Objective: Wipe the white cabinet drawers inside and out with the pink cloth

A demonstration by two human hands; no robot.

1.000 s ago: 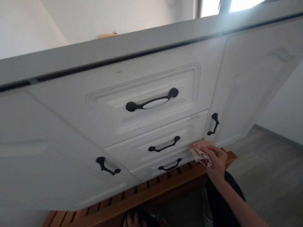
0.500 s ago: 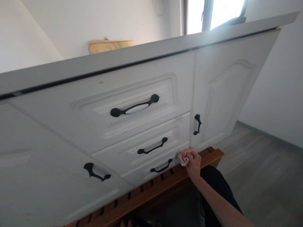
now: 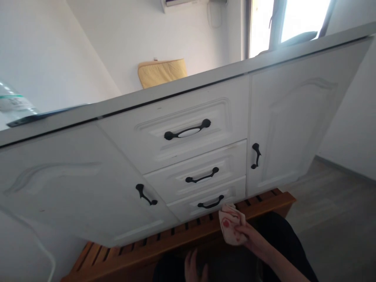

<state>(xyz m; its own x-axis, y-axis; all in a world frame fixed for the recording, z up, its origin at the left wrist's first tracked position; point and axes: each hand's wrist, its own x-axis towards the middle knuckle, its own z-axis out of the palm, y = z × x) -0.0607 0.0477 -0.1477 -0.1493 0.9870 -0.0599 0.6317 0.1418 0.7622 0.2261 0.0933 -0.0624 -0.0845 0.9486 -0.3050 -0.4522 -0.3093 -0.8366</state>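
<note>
My right hand (image 3: 245,232) grips a pale pink cloth (image 3: 230,225) with red patches, held over the front rail of the slatted wooden bench (image 3: 173,250). The cloth hangs just below the bottom drawer (image 3: 232,190) of a white cabinet, close to that drawer's black handle (image 3: 210,203). At the bottom of the view my left hand (image 3: 195,268) is raised with its fingers apart and nothing in them. Part of it is cut off by the lower edge.
Above are two more drawers, the top one with a black and white handle (image 3: 188,131). Cabinet doors (image 3: 293,117) flank them. A clear bottle (image 3: 14,102) and a dark flat object (image 3: 47,114) lie on the countertop (image 3: 164,87). A yellow padded backrest (image 3: 161,73) stands behind.
My right hand has drawn the cloth down from the bottom drawer's right end to the bench rail, and the cloth has opened out. My left hand has risen into view. The camera has shifted left.
</note>
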